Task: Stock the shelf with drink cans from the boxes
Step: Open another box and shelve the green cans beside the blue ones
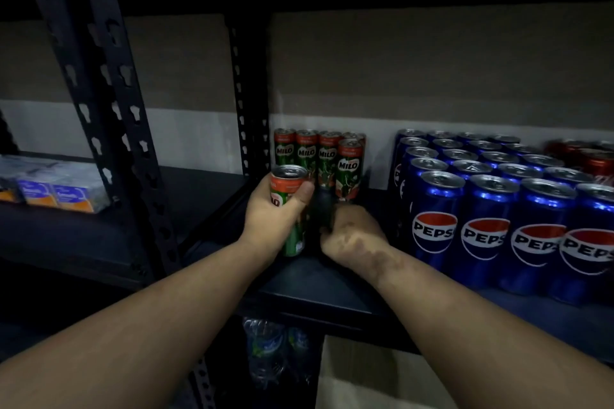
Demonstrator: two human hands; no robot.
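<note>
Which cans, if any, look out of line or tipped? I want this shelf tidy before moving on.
Nothing looks spilled or dented. The Pepsi cans stand in even rows. Among the Milo cans on the shelf, the rightmost front one sits forward of its row. The left hand holds another Milo can, slightly tilted.

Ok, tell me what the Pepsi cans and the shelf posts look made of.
Pepsi cans: apparently aluminium, with bare silvery tops and glossy blue printed sides that catch the light. Shelf posts: probably steel painted matte black, judging by the punched keyhole slots.
</note>
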